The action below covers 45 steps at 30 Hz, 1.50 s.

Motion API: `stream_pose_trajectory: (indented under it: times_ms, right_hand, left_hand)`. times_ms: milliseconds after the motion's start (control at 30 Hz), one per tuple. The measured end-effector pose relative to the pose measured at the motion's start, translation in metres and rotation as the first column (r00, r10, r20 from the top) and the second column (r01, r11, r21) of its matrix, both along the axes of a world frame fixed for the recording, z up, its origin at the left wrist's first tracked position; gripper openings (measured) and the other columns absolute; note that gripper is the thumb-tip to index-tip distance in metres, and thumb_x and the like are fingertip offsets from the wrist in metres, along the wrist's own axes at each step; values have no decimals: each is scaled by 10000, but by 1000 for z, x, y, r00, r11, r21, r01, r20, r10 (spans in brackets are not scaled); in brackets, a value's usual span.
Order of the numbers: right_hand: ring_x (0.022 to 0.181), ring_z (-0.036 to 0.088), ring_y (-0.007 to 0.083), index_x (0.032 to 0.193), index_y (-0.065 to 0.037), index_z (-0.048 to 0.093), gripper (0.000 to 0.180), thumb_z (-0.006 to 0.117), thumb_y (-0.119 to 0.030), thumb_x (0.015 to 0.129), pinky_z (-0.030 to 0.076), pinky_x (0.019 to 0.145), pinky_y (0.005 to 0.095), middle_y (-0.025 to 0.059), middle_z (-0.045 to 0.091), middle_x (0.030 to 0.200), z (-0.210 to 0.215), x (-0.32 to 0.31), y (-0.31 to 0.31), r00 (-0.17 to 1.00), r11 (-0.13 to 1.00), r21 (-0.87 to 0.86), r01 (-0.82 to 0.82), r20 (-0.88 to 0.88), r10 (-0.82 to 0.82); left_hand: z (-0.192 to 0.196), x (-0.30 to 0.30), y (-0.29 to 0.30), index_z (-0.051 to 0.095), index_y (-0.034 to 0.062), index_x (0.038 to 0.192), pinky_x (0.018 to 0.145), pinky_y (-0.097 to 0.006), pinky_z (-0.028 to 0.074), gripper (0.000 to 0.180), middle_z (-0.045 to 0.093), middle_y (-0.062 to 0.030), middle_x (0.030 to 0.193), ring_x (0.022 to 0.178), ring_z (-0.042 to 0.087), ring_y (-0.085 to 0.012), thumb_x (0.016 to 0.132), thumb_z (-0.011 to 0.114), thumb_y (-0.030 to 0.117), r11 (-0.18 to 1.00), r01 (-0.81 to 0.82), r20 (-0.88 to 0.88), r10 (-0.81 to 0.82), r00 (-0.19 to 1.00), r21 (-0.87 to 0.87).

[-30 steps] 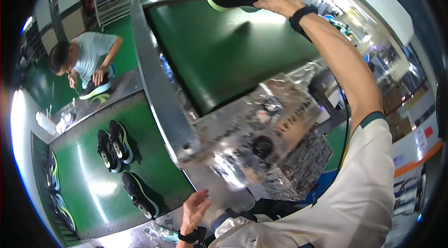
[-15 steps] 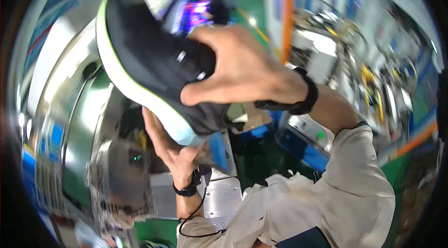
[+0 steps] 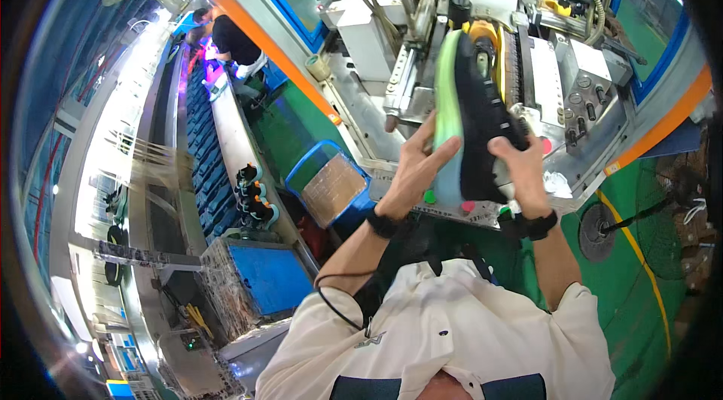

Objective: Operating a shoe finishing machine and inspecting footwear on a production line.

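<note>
Black shoe (image 3: pixel 482 136)'s swung round to the machine (image 3: pixel 369 38); it's up by the near edge now, left hand (image 3: pixel 414 174) gripping the sole side, right hand (image 3: pixel 527 174) the upper. Blue-framed chair (image 3: pixel 331 187)'s just left of the machine.

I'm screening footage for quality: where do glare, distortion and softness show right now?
In the head view, white glare burns out the left side; violet light washes around a distant person; in the head view, the right-hand orange bar bends near the dark rim; the shoe, left hand and right hand look fairly clear.
</note>
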State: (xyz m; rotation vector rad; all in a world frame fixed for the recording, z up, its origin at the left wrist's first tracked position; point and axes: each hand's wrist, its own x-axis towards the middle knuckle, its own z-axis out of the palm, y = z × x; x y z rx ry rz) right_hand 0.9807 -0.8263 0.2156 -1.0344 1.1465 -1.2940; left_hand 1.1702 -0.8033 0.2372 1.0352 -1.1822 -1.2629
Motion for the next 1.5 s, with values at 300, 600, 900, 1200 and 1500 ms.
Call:
stream_pose_trajectory:
  times_ms: [300,600,900,1200,1500]
  right_hand:
    - [999,596,170,1271,30,566,560,745,-108,759,465,911,286,90,621,1138,-18,-139,-62,829,839,-279,468,-191,-526]
    - [917,601,138,1219,45,598,518,755,-130,758,471,873,262,66,649,1054,6,-155,-121,644,785,-352,511,-449,-620]
    - [706,639,223,826,109,657,541,777,-358,581,505,647,353,176,653,765,35,-85,-316,419,990,11,143,-907,-51]
    - [967,652,419,1008,26,610,503,768,-295,654,531,832,472,281,665,1026,-100,37,-377,252,987,-20,162,-966,-61]
    - [804,697,354,1198,22,460,633,718,-355,759,553,725,469,173,701,873,-147,54,-347,178,929,-364,73,-911,-371]
  left_hand:
    - [-118,-50,-264,655,-32,836,679,-386,479,405,651,-167,761,732,635,-273,753,752,353,974,-219,519,217,827,-60]
    - [-174,-49,-343,644,-41,825,815,-483,531,252,666,-301,898,873,666,-427,671,678,155,952,-295,739,256,623,-81]
    - [-61,59,-176,647,7,1026,596,-270,508,229,657,-46,899,752,624,-123,845,695,138,771,187,-377,74,923,609]
    - [17,194,-5,569,-109,1179,847,-281,513,395,658,-125,1077,932,644,-160,825,586,66,857,-202,-88,274,958,473]
    - [-6,213,89,603,-66,1138,804,-303,546,310,681,-121,1059,896,681,-193,876,632,96,646,-696,-89,750,655,314]
